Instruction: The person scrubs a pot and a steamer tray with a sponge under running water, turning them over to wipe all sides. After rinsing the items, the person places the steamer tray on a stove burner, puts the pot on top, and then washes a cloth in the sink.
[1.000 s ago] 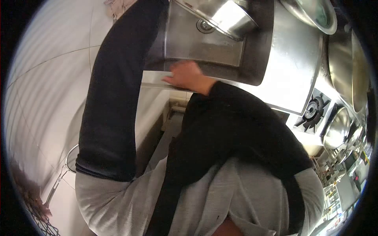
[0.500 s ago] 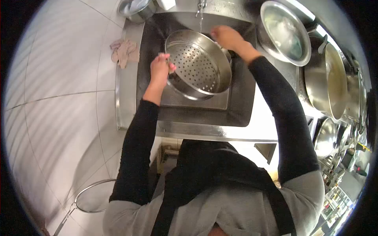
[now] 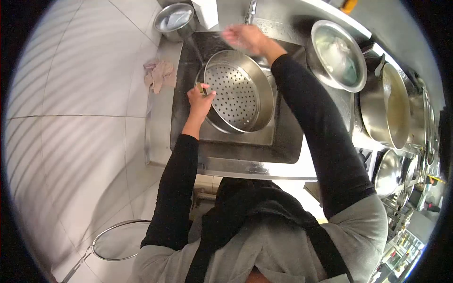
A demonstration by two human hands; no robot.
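Observation:
A round metal pan with a perforated base [image 3: 231, 92] is tilted over the sink [image 3: 283, 137]. At its left edge, my left hand [image 3: 200, 101] is closed around a handle. Another metal rim shows beneath the perforated pan. My right hand [image 3: 244, 38] is raised above the pan's far edge, near the faucet [image 3: 250, 12]; it is blurred, with its fingers stretched out and nothing visible in them.
A crumpled cloth [image 3: 160, 75] lies on the sink's left ledge, below a small metal pot [image 3: 175, 23]. To the right are a metal bowl [image 3: 337, 56] and a large pot [image 3: 377, 106]. A round strainer [image 3: 120, 240] is at the lower left.
My right hand has left the pan's right side, moved left past the faucet, and opened. My left hand still holds the handle. The whole view has shifted slightly.

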